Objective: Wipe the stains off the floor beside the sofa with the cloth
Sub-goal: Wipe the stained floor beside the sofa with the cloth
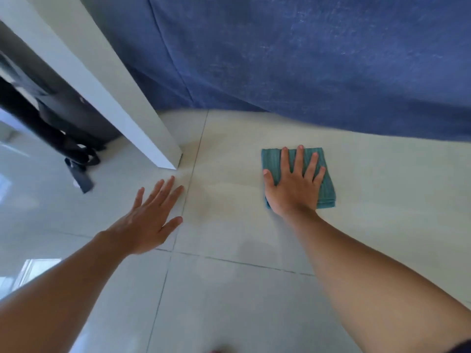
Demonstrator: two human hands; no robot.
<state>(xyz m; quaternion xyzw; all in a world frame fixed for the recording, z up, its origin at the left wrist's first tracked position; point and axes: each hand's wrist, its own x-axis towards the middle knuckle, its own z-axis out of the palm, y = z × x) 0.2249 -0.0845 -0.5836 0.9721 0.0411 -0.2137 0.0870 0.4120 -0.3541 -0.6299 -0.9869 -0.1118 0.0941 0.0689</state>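
Observation:
A folded teal cloth (327, 184) lies flat on the pale tiled floor (229, 289) just in front of the blue fabric-covered sofa (305, 59). My right hand (295, 184) presses down on the cloth with the fingers spread. My left hand (150, 217) rests flat on the floor to the left, fingers apart, holding nothing. A faint dull smear (216, 194) shows on the tile between the two hands.
A white table leg or panel (122, 108) comes down to the floor at the left of the sofa. Behind it lie a dark bag with straps (76, 154) and other dark items. Grout lines cross the tiles.

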